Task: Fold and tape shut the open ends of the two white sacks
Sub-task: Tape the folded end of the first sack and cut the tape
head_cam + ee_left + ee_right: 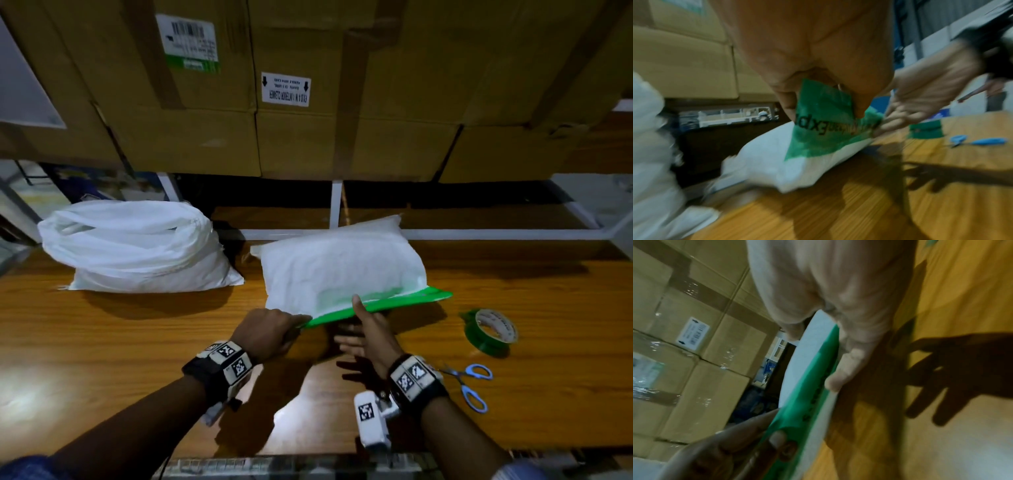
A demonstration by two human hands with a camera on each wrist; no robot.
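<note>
Two white sacks lie on the wooden table (pixel 137 342). The far-left sack (pixel 137 246) is bulging, with a rumpled open end. The nearer sack (pixel 342 267) lies flat in the middle, its green printed edge (pixel 394 303) facing me and lifted a little. My left hand (pixel 291 325) pinches the left corner of that green edge (pixel 822 116). My right hand (pixel 356 318) clasps the same edge at its middle, thumb on top of the white cloth and fingers (pixel 855 356) underneath the green band (pixel 809 386).
A roll of green tape (pixel 491 330) lies on the table right of the nearer sack, and blue-handled scissors (pixel 469 387) lie nearer to me. Stacked cardboard boxes (pixel 308 102) stand behind on a white-framed shelf (pixel 479 234).
</note>
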